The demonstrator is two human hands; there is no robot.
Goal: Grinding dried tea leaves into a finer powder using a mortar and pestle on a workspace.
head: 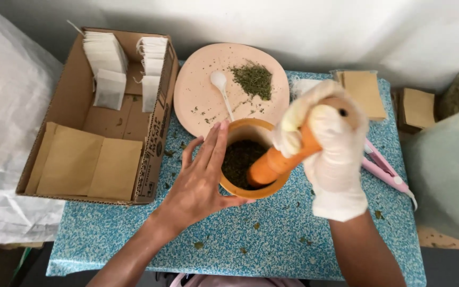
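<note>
- Right hand [331,159], in a thin white glove, wrapped tight around the upper shaft of a wooden pestle [282,159]; pestle tilted, its lower end down inside the mortar.
- Wooden mortar [251,159] directly below that grip, standing on the blue speckled tabletop [272,234], partly filled with dark green crushed herb [238,159].
- Left hand [203,180], bare, fingers spread wide and flat against the mortar's near-left wall (steadying contact, nothing clasped).
- Beyond the mortar: round pink plate [197,90] carrying a small heap of dried green leaves [254,79] and a white plastic spoon [222,91].
- Left of the bare hand: open cardboard box [158,133] with white filter bags [107,69] standing at its far end and brown paper envelopes [88,162] lying at its near end.
- Just right of the gloved hand: pink handheld tool [386,172] flat on the table; farther back, another brown envelope [365,93].
</note>
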